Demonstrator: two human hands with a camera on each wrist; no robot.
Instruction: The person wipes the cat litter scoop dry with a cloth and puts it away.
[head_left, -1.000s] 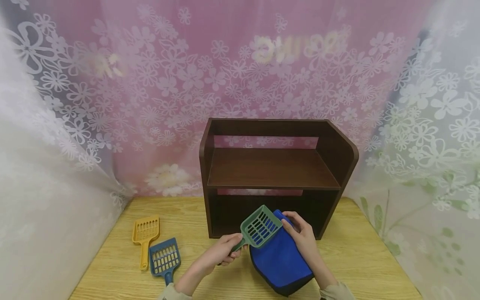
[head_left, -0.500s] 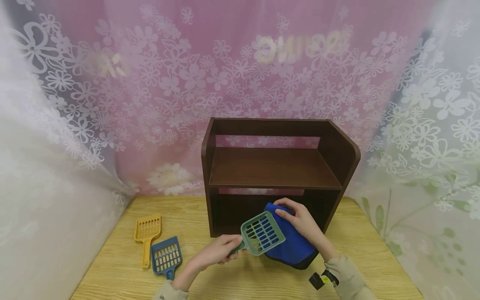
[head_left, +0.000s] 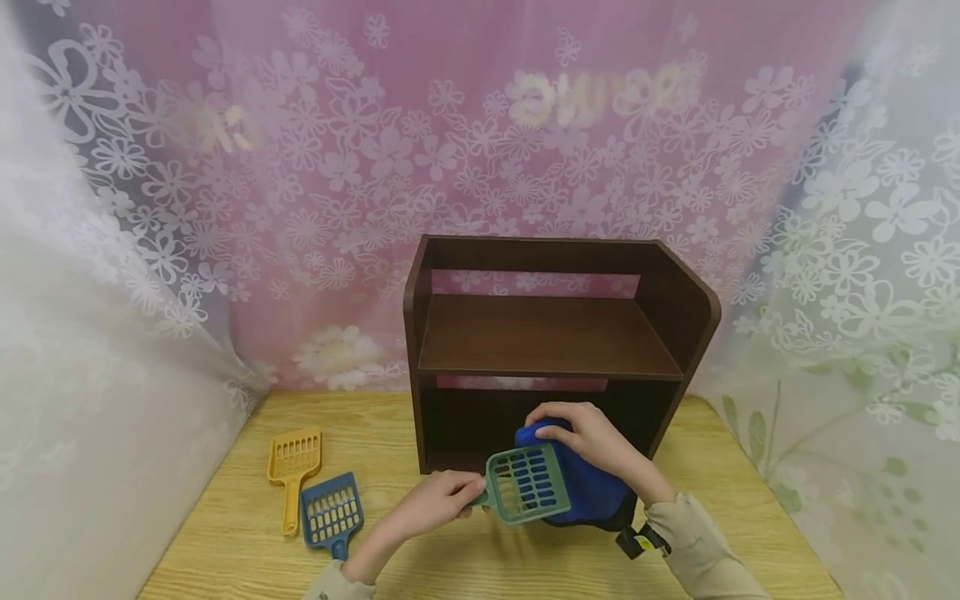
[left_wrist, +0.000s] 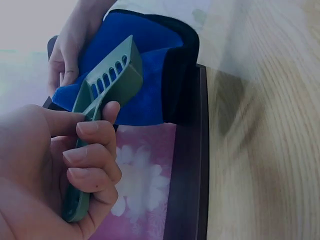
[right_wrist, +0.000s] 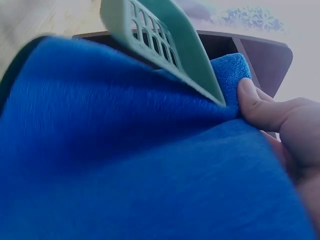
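My left hand (head_left: 442,504) grips a green slotted litter scoop (head_left: 528,483) by its handle; the left wrist view shows the fingers (left_wrist: 90,155) curled round it. A blue cloth (head_left: 592,483) with a black edge hangs from my right hand (head_left: 588,437), pinched near its top corner between thumb and fingers. In the right wrist view the scoop's front edge (right_wrist: 210,95) lies against a fold of the cloth, close to the right thumb (right_wrist: 255,100). Both hands are in front of the shelf's lower compartment, over the table.
A dark brown two-tier shelf (head_left: 547,333) stands behind the hands. On the wooden table (head_left: 240,517) to the left lie a yellow slotted scoop (head_left: 294,471) and a blue one (head_left: 332,512), beside the left forearm. Flowered curtains (head_left: 337,208) enclose the back and sides.
The right hand has shifted left and drawn the cloth's gripped corner with it, over the scoop's far edge. The green scoop has turned and dipped a little. Yellow and blue scoops stay put.
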